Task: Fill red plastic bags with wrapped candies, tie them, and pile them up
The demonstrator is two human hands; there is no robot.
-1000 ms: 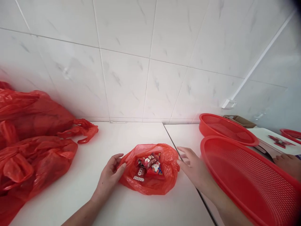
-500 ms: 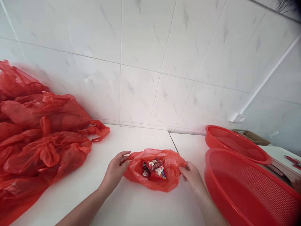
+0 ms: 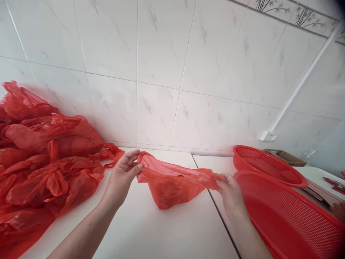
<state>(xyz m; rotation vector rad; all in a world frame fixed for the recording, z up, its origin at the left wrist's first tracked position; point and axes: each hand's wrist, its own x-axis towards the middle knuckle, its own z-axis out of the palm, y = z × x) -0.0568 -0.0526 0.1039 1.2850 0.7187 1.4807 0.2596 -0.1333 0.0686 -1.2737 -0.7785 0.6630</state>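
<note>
A thin red plastic bag (image 3: 172, 189) is stretched between my two hands over the white table. My left hand (image 3: 124, 171) pinches its left top edge between thumb and fingers. At the other end, my right hand (image 3: 229, 190) grips the gathered right edge. The bag's mouth is drawn into a narrow slit, with its filled lower part hanging below. Dark shapes show faintly through the plastic; what they are cannot be made out now. Whether the bag's bottom touches the table is unclear.
A heap of filled red plastic bags (image 3: 54, 172) covers the left side. Two red plastic baskets (image 3: 291, 212) stand at the right, one behind the other. Beyond them lie a cardboard box (image 3: 285, 158) and a white surface with red items (image 3: 334, 184). A tiled wall (image 3: 159, 115) closes the back.
Both hands have risen and spread apart, pulling the bag's opening wide and narrow. The snack packets visible inside before are now hidden. The view has shifted slightly.
</note>
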